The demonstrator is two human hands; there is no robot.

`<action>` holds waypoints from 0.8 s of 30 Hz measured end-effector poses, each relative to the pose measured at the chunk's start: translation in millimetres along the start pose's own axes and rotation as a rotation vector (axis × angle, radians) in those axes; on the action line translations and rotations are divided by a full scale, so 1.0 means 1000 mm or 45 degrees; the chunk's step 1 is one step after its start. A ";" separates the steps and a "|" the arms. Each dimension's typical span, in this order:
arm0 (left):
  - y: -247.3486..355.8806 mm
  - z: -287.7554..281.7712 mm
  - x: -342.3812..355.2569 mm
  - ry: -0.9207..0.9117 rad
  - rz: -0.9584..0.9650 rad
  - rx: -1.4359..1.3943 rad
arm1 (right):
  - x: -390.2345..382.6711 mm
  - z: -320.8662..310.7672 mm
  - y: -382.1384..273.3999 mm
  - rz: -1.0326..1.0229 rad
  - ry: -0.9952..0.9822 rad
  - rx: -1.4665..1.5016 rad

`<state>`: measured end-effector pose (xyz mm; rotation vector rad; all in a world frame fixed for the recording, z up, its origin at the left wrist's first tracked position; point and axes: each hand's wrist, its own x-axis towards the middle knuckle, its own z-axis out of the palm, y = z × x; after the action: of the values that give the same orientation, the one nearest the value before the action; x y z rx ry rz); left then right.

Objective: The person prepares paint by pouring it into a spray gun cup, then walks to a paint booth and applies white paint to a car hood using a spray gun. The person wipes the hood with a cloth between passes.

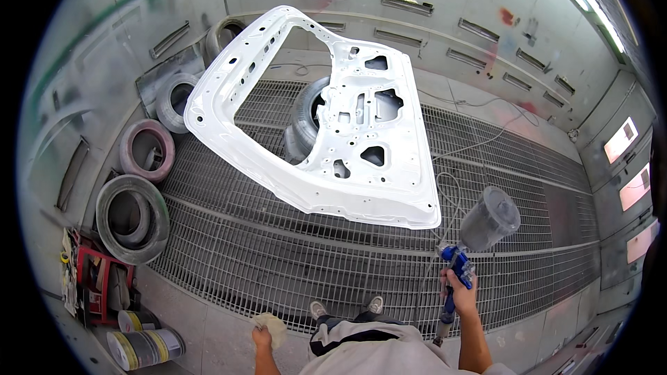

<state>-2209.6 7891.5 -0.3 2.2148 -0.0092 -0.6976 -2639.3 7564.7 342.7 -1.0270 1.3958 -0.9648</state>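
My right hand (461, 295) is wrapped round the grip of a blue paint spray gun (458, 264). A cloudy, see-through paint cup (490, 218) is fitted on the gun. Low on the left, my left hand (262, 337) is closed on a crumpled, pale yellowish cloth (272, 330). Ahead of me lies a glossy white car tailgate (313, 184) with its inner side up and a large window opening. A tyre (306, 121) shows beneath it through that opening. The spray gun is apart from the tailgate, beyond its near right corner.
Metal grating (229, 250) covers the floor. Along the left wall are several tyres (147, 149), a red rack (94, 288) and paint cans (146, 348). A thin hose (479, 144) trails over the grating at right. Paint-stained walls (445, 42) enclose the booth.
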 end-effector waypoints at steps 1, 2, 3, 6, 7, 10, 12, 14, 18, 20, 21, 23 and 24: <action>-0.006 -0.001 0.000 0.012 -0.010 0.054 | 0.000 0.007 -0.004 0.006 0.002 0.017; -0.012 -0.003 0.001 0.023 -0.014 0.111 | -0.002 0.012 -0.011 0.022 -0.052 0.057; -0.022 -0.004 0.003 -0.021 -0.041 0.094 | -0.005 0.016 -0.019 0.037 -0.104 0.096; -0.029 -0.003 0.009 -0.129 -0.070 0.109 | -0.005 0.017 -0.025 0.093 -0.256 0.116; -0.016 -0.001 -0.003 -0.135 -0.045 0.154 | -0.006 0.013 -0.027 0.105 -0.294 0.113; -0.015 0.005 -0.002 -0.150 0.089 0.368 | -0.008 0.000 -0.034 0.102 -0.361 0.108; -0.013 0.016 -0.003 -0.180 0.160 0.455 | -0.006 -0.018 -0.033 0.078 -0.368 0.055; 0.007 0.025 -0.009 -0.204 0.203 0.474 | 0.000 -0.041 -0.032 0.080 -0.340 0.067; 0.020 0.053 -0.013 -0.251 0.291 0.247 | 0.020 -0.099 -0.019 0.103 -0.299 0.114; 0.034 0.079 -0.030 -0.246 0.488 0.256 | 0.035 -0.134 -0.013 0.110 -0.295 0.145; 0.043 0.091 -0.037 -0.267 0.483 0.452 | 0.040 -0.148 -0.011 0.103 -0.251 0.168; 0.107 0.120 -0.098 -0.319 0.456 0.836 | 0.051 -0.187 -0.008 0.114 -0.223 0.205; 0.102 0.136 -0.110 -0.313 0.421 0.750 | 0.060 -0.203 -0.007 0.128 -0.239 0.230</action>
<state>-2346.9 7752.1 51.0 2.5644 -0.7760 -0.8483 -2843.3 7506.5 346.0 -0.8806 1.1718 -0.8793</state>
